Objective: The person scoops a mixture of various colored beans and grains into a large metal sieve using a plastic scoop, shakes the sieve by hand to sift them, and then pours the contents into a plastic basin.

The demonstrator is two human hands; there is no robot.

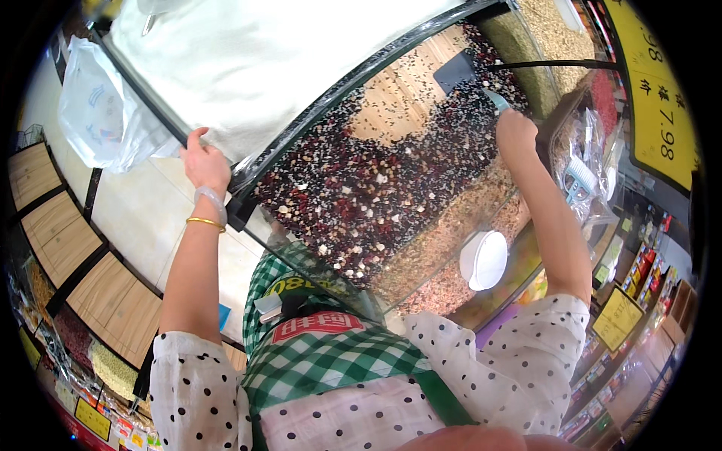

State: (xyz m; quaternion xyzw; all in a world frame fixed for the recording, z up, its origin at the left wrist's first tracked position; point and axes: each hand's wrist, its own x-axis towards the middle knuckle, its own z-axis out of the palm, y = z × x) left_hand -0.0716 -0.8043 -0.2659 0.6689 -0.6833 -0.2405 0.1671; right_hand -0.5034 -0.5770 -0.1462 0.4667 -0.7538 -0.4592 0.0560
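Note:
My right hand (516, 135) is closed around the light blue handle of a scoop (454, 72), whose dark flat blade rests among mixed grains (338, 191) in a clear-walled bin. The grains are dark, with red, white and pale pieces, and thinly scattered over a bare wooden board (395, 107) in the bin. My left hand (204, 160) rests at the black edge of the neighbouring counter, near the bin's corner, fingers bent over the rim; whether it grips the rim firmly cannot be told. A bracelet and a gold bangle circle that wrist.
A white cloth (237, 62) covers the neighbouring surface. Plastic bags (96, 113) hang at its left edge. A white round container (484, 260) stands over the reddish grains. A bagged brush (578, 180) lies right of my right hand. Yellow price signs (654, 96) stand at the right.

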